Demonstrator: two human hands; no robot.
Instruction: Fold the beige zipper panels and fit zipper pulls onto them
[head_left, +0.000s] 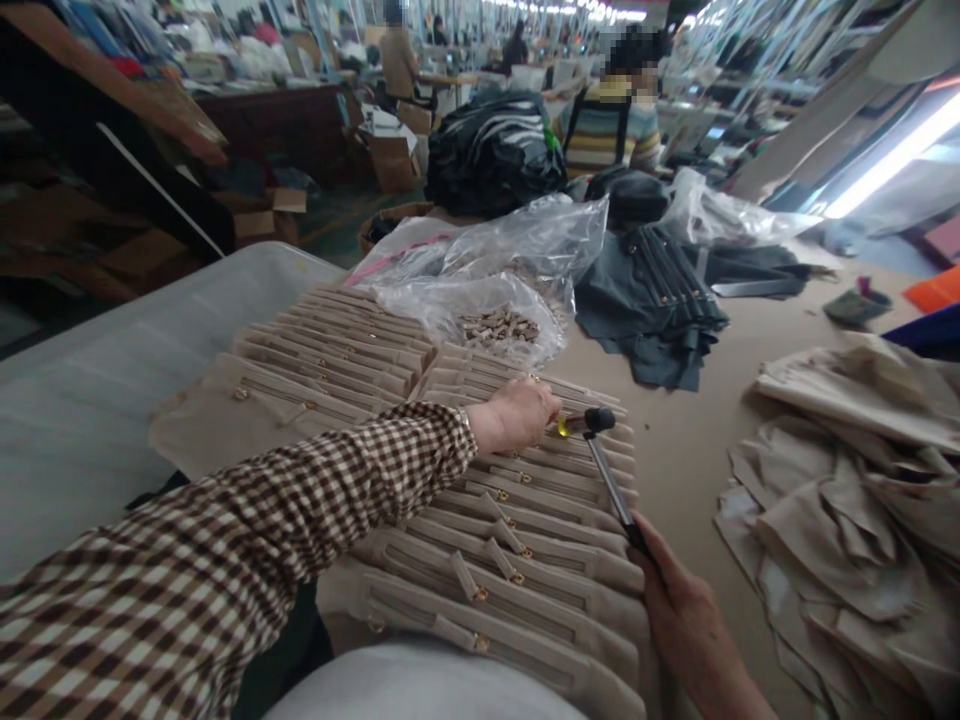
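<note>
My right hand (686,600) grips the dark handle of a small mallet (611,480) with a metal shaft. Its head has one black face and one yellow face. The yellow face is close to the fingertips of my left hand (517,412), which is closed over a row of overlapping beige fabric pieces (487,530). What its fingers pinch is hidden. These pieces have zippers with gold-coloured sliders, and some carry short fabric pull tabs (465,575). A second row of beige zippered pieces (330,350) lies to the left.
A clear plastic bag (480,290) of small beige tabs (501,328) lies beyond the rows. Dark zippered pieces (649,300) sit behind, and loose beige fabric (847,510) is heaped at right. A pale bin (150,350) stands left. Co-workers are in the background, one person's arm (150,100) at upper left.
</note>
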